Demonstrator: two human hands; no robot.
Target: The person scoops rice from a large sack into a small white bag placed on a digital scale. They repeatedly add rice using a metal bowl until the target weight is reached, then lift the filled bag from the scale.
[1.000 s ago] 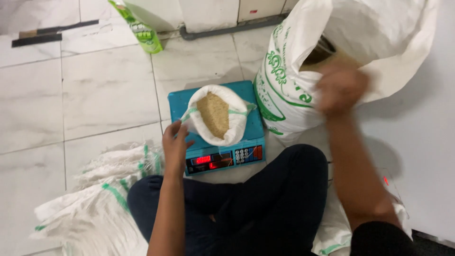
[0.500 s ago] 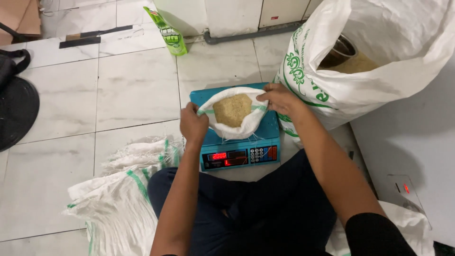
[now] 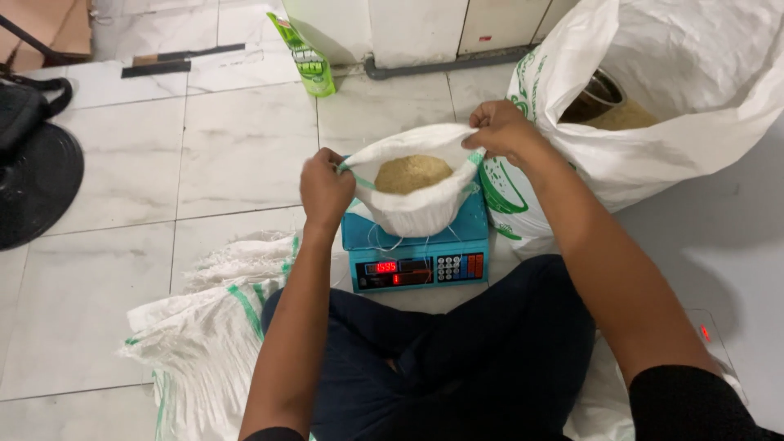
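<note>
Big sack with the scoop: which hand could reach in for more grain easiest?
Probably the right hand. It grips the small bag's rim right beside the big sack, where the scoop sits. The left hand holds the far rim.

The big white sack (image 3: 653,122) runs off the top and right edges, so its full height is lost. A dark metal tin (image 3: 594,96) inside it shows only part of its rim; the rest sits behind the sack's wall. The small bag (image 3: 416,208) covers most of the blue scale (image 3: 416,261), hiding its platform. The red digits on the scale's display (image 3: 385,267) are too small to read. The black round thing (image 3: 37,184) at the left is cut by the edge.
</note>
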